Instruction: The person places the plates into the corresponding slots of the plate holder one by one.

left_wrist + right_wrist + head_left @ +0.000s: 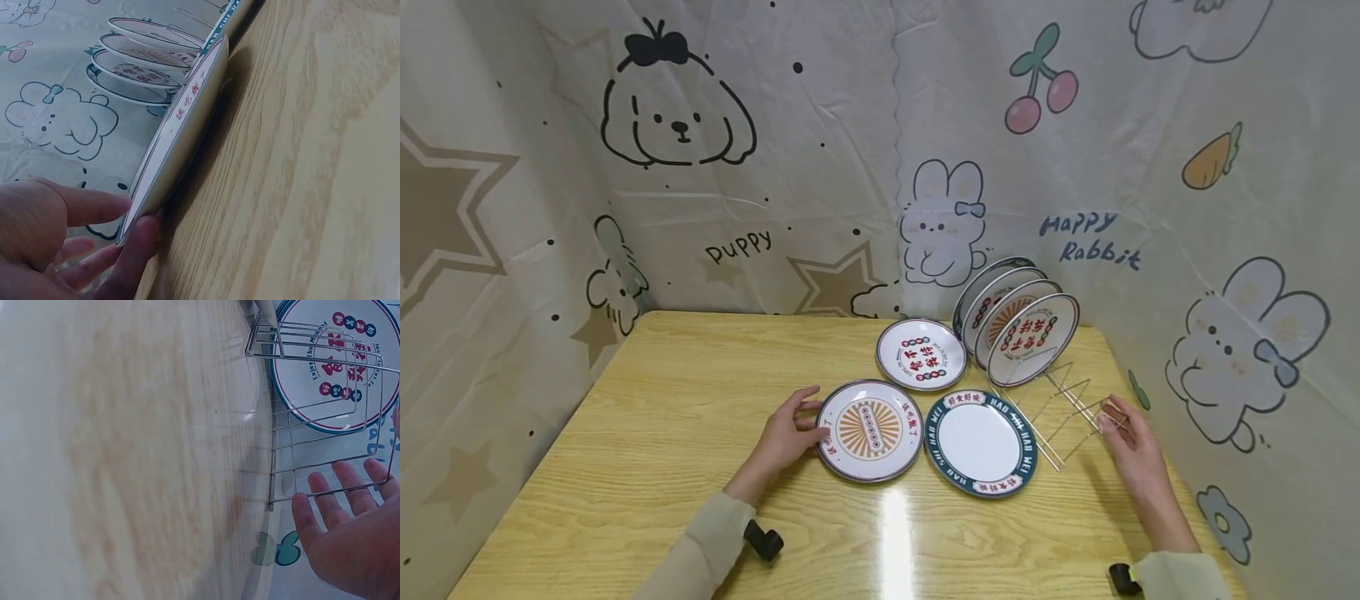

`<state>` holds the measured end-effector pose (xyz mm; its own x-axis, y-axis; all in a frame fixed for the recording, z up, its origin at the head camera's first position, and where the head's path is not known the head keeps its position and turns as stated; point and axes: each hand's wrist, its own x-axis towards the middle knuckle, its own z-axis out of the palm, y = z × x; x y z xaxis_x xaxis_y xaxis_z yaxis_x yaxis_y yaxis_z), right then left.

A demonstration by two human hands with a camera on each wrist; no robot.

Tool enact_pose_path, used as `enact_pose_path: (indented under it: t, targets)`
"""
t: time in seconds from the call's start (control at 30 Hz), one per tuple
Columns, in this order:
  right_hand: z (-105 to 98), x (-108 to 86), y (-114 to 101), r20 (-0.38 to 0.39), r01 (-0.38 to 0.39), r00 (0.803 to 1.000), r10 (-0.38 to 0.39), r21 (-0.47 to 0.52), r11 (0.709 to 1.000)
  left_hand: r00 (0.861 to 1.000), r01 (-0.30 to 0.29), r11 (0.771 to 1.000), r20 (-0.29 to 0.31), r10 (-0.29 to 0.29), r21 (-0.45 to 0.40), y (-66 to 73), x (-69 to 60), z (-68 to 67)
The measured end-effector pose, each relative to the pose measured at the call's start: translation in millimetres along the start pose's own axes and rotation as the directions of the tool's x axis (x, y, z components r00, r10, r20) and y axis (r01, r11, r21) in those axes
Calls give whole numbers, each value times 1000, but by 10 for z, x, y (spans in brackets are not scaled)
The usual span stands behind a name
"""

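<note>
In the head view my left hand (pixel 787 433) pinches the left rim of a round white plate (pixel 870 431) with an orange sunburst. The left wrist view shows that plate (pixel 178 134) edge-on, thumb and finger on opposite faces of its rim. My right hand (pixel 1133 442) is at the right end of a wire dish rack (pixel 1078 406). Its fingers (pixel 337 512) are spread and nearly straight against the end wires in the right wrist view. Several plates (pixel 1033 340) stand upright in the rack's far left part.
A green-rimmed plate (pixel 980 446) lies flat in front of the rack. Behind the sunburst plate lies a smaller white plate (pixel 922 354) with red characters. The wooden table (pixel 700 375) ends at a printed cloth (pixel 820 167) hanging behind and along the sides.
</note>
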<state>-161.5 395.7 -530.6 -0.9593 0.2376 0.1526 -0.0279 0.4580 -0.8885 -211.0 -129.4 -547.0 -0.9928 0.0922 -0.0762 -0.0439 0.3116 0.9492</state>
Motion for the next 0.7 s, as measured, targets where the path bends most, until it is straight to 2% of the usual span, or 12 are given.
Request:
enact_pose_path:
  t: [0.37, 0.7]
  targets:
    - [-6, 9, 2, 12, -16, 1000, 16, -1, 1000, 996, 84, 993, 45, -80, -78, -20, -8, -10]
    - [-5, -14, -25, 14, -21, 1000, 21, -3, 1000, 983, 174, 965, 97, -158, -196, 48, -24, -21]
